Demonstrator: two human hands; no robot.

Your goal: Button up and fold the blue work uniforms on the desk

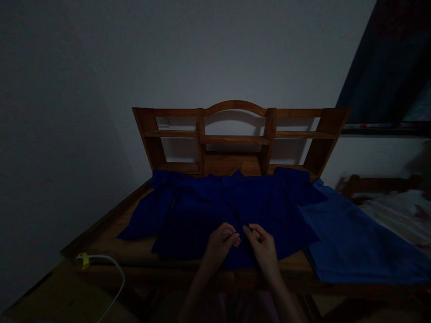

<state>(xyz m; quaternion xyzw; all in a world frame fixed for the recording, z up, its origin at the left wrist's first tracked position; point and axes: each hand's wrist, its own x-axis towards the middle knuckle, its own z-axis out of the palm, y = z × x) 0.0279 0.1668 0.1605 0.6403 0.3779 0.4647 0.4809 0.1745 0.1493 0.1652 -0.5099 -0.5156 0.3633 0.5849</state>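
The dark blue shirt (195, 215) lies spread out on the desk (134, 249). The left hand (222, 239) and right hand (261, 242) are over it, fingers curled; I cannot tell if they pinch it.

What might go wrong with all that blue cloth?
The room is dim, so creases in the dark blue cloth under the left hand and right hand might get missed. The lighter blue cloth lies toward the desk's right side, so a tug could slide it off. The white cable at the left might get snagged.
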